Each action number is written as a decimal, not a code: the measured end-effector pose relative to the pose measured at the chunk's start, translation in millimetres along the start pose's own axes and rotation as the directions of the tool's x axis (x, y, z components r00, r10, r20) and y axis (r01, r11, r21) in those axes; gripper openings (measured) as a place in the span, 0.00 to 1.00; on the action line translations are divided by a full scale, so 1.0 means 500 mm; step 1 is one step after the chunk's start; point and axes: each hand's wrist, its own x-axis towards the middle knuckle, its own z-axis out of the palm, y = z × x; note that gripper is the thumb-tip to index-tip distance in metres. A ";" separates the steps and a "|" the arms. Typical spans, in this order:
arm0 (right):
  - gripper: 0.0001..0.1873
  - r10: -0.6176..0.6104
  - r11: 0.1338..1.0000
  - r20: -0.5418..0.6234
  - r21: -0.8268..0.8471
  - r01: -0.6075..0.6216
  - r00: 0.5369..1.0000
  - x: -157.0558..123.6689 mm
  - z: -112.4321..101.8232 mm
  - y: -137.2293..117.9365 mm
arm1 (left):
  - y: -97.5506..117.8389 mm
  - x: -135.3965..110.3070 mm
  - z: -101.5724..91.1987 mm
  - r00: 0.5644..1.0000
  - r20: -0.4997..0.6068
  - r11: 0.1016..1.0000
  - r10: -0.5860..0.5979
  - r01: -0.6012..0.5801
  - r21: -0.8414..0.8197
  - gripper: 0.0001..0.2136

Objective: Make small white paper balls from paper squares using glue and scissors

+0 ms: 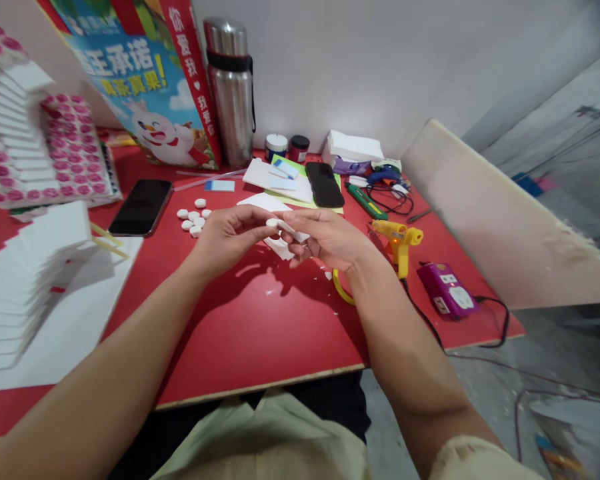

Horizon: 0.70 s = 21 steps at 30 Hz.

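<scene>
Above the middle of the red table, my left hand point(233, 233) pinches a small white round piece point(272, 223) between thumb and fingertips. My right hand point(333, 237) is closed on a thin white strip point(296, 233), whose end meets or nearly meets the round piece; I cannot tell if they are joined. Left of my left hand lies a pile of several similar white round pieces point(194, 221). White paper point(280, 248) lies behind and under my hands. Part of a yellow ring-shaped handle point(343, 288) shows beside my right wrist, the rest hidden.
A yellow glue gun point(399, 241) with an orange light and a purple power box point(447, 290) stand at right, with cords. White stepped models point(35, 280) occupy the left. Phones point(141, 208), a steel flask point(233, 93), a colourful bag point(150, 87) and small jars point(299, 148) are behind.
</scene>
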 end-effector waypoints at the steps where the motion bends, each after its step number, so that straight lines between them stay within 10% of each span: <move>1: 0.19 -0.004 1.000 0.010 -0.019 0.004 1.000 -0.001 -0.001 -0.001 | 0.000 0.000 0.000 1.000 0.003 1.000 -0.003 0.003 0.004 0.11; 11: 0.11 -0.227 0.906 -0.135 -0.392 0.158 0.965 0.001 0.012 0.010 | 0.002 0.000 0.005 0.999 0.020 0.998 -0.030 0.031 -0.050 0.15; 21: 0.12 -0.616 0.389 -0.171 -0.915 0.108 0.769 0.002 0.044 0.029 | 0.000 -0.003 0.011 0.997 -0.051 0.995 -0.065 0.061 -0.078 0.14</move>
